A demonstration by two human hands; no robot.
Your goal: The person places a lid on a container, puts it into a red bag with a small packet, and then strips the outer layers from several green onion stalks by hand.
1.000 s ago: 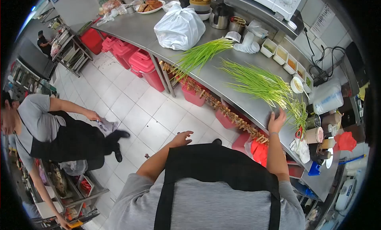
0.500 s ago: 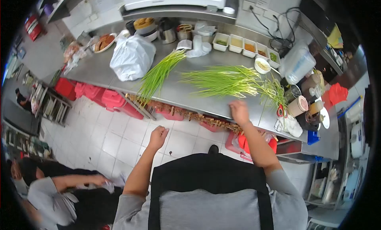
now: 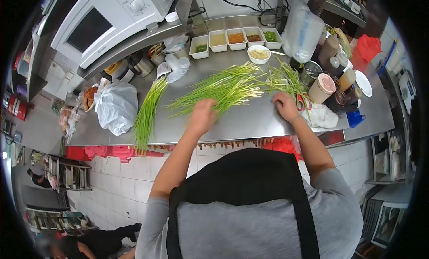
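A wide pile of long green stalks (image 3: 223, 89) lies on the steel counter (image 3: 178, 133). My left hand (image 3: 203, 117) is at the pile's near edge, slightly blurred, with its fingers apart and nothing visible in it. Farther right, my right hand (image 3: 285, 106) rests low over the counter with its fingers curled together; whatever they may hold is hidden. Just beyond it are loose, tangled stalks (image 3: 286, 78). Red-handled scissors (image 3: 304, 103) lie beside that hand, next to a white cloth (image 3: 322, 116). A separate bundle of stalks (image 3: 149, 113) lies to the left.
White containers of chopped ingredients (image 3: 237, 38) and a small bowl (image 3: 259, 54) stand at the back. A white plastic bag (image 3: 117, 108) sits left, below a microwave (image 3: 107, 26). Bottles and jars (image 3: 333, 75) crowd the right. Another person (image 3: 89, 243) is at lower left.
The view has turned and moved nearer the counter. My left hand has come from over the floor to the stalk pile; my right hand has shifted toward the loose stalks and scissors.
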